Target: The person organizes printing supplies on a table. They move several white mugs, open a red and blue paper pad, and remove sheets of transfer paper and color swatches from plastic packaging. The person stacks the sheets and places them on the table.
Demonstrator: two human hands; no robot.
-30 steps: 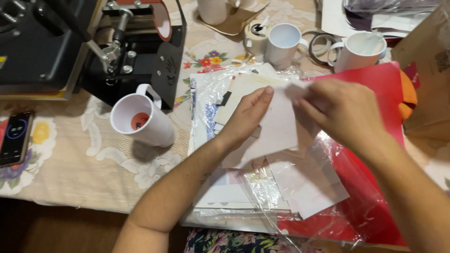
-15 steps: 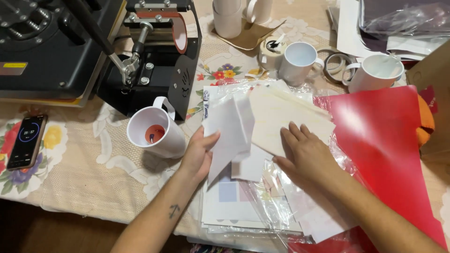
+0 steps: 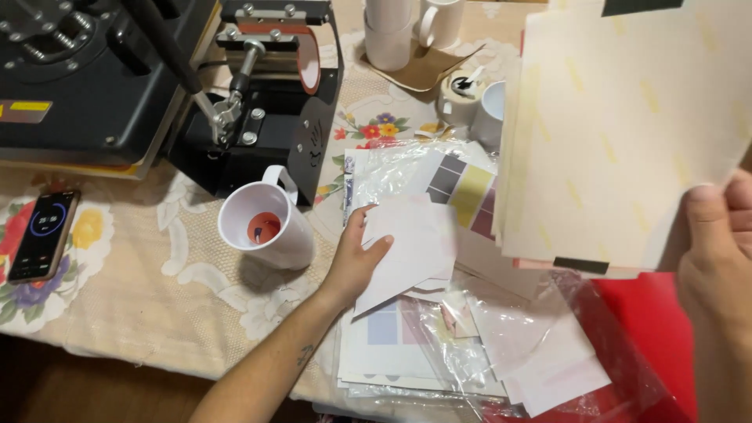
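1. The table [image 3: 157, 313], under a lace-and-flower cloth, carries everything; a black heat press [image 3: 86, 78] fills its far left corner, with a mug press [image 3: 274, 86] just beside it.
2. The cream sheet stack [image 3: 627, 125] is raised near the camera, off the table, over the right side. The right hand [image 3: 717, 251] pinches its lower right corner, fingers clamped on the edge.
3. A clear plastic sleeve of printed sheets [image 3: 423, 345] lies at the near edge, middle, partly on a red sheet [image 3: 650, 313].
4. The white paper sheets [image 3: 411, 247] rest on that pile, long axis running from near-left to far-right. The left hand [image 3: 356, 258] grips their left edge, thumb on top, fingers beneath; it is the nearer hand.
5. A white mug [image 3: 266, 227], red inside, stands left of the left hand, apart from it.
6. A phone [image 3: 43, 235] lies at the left edge.
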